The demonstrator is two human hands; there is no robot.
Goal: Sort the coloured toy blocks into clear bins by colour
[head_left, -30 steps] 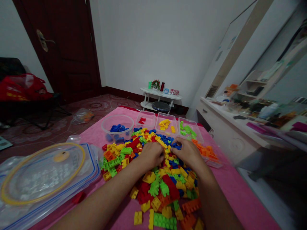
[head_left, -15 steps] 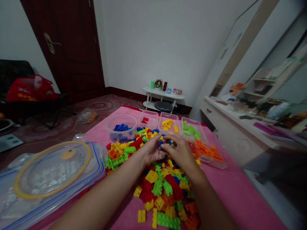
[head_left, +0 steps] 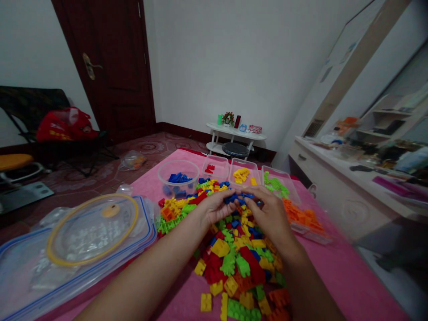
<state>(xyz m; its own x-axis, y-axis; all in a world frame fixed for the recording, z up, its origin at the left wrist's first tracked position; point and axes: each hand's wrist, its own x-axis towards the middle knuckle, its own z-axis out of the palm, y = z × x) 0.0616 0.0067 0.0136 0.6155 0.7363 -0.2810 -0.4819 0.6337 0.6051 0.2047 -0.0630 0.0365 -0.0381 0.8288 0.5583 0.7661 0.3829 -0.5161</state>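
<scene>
A heap of mixed plastic bricks in red, yellow, green, blue and orange lies on a pink cloth. My left hand and my right hand meet above the heap's far side, and both pinch blue bricks between their fingertips. Just beyond stands a round clear bowl with blue bricks in it. To its right are clear trays: one with red bricks, one with yellow, one with green, one with orange.
Stacked clear lids, one with a yellow ring, lie at the left on the cloth. A dark door, a chair with a red bag, a small white table and a cluttered white dresser surround the spot.
Both hands rose from the heap and came together, now pinching blue bricks above it. The camera view shifted, so everything slid rightward.
</scene>
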